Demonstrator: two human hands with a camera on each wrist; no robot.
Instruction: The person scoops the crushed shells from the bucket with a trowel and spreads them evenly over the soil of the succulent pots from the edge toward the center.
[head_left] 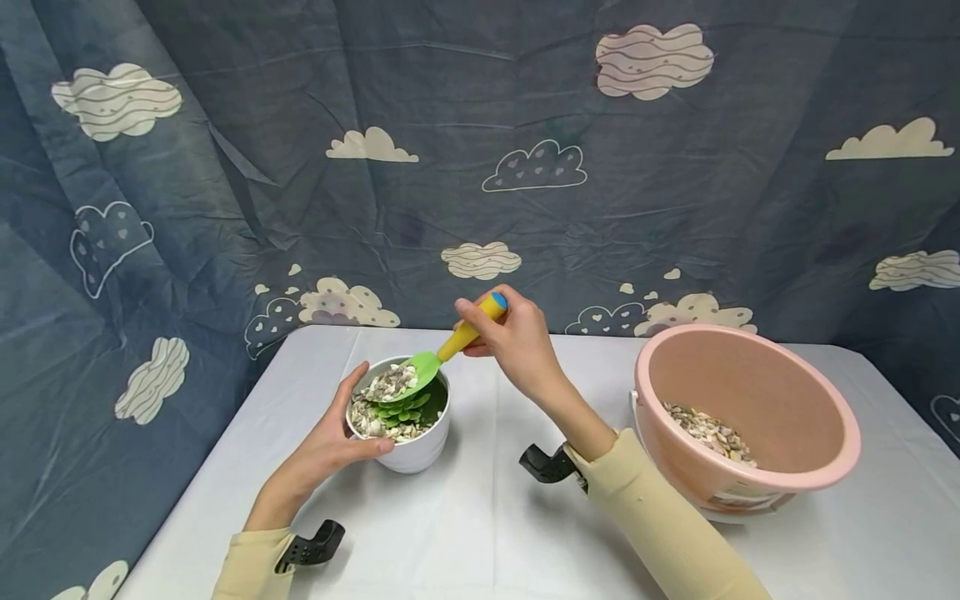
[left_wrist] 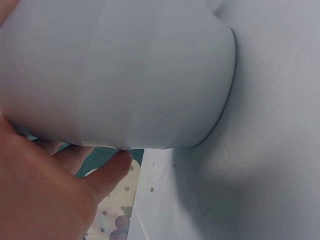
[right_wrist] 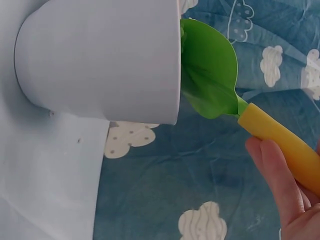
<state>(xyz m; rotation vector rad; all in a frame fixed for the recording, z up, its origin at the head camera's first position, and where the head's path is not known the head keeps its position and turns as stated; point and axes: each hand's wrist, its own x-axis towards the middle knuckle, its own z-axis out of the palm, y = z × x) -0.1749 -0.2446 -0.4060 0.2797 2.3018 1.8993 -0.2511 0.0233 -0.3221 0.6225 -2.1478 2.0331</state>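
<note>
My right hand [head_left: 513, 337] grips the yellow handle of a small garden trowel [right_wrist: 212, 75] with a green blade. The blade tilts down over the rim of a white flower pot [head_left: 412, 457], with pebbles [head_left: 393, 382] lying on it. Inside the pot a green leafy plant [head_left: 405, 408] stands among more pebbles, partly covered by the blade. Around the pot's left side my left hand [head_left: 330, 442] holds it, thumb at the near rim and fingers along the far side. In the left wrist view, fingers [left_wrist: 112, 172] press against the pot's wall.
On the right of the white-covered table [head_left: 480, 533] stands a pink bucket [head_left: 750, 350], pebbles [head_left: 708, 433] on its bottom. A dark blue cloth with a cloud print [head_left: 450, 208] hangs behind the table. A few tiny crumbs [left_wrist: 152, 189] lie near the pot.
</note>
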